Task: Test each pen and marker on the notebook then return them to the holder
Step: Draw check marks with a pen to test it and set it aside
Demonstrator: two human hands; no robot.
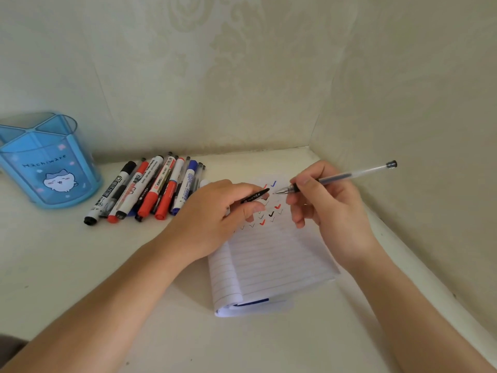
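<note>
An open lined notebook (271,262) lies on the white table, its top lines covered with red, blue and black tick marks. My right hand (325,203) grips a clear gel pen (349,175), its tip just above the page near the top ticks. My left hand (215,211) rests on the notebook's upper left and pinches the pen's black cap (254,196), which points at the pen tip. Several markers and pens (150,188) lie side by side left of the notebook. The blue translucent holder (48,168) stands empty at the far left.
A wallpapered wall runs along the back, and a second wall closes the right side close to the notebook (403,117). Bare table surface (80,265) stretches in front of the markers and holder.
</note>
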